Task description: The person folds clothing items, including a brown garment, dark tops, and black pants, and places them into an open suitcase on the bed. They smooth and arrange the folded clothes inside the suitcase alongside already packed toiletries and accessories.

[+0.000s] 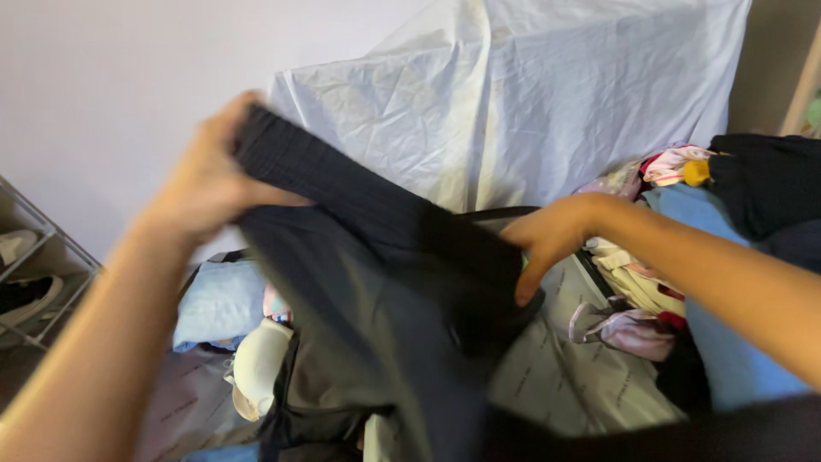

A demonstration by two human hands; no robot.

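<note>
- Your left hand (205, 175) grips the ribbed waistband end of a dark garment (385, 282), raised high.
- Your right hand (547, 239) pinches its other end.
- Behind it hangs a white sheet (513, 94); mixed clothes (650, 282) lie right.

Clothes pile (667, 248) crowds the right, shoe rack (38, 274) the left; open air above near the wall (103, 77).

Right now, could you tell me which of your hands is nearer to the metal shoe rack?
Left. The left hand holds the dark garment up just right of the shoe rack; the right hand is further right.
</note>
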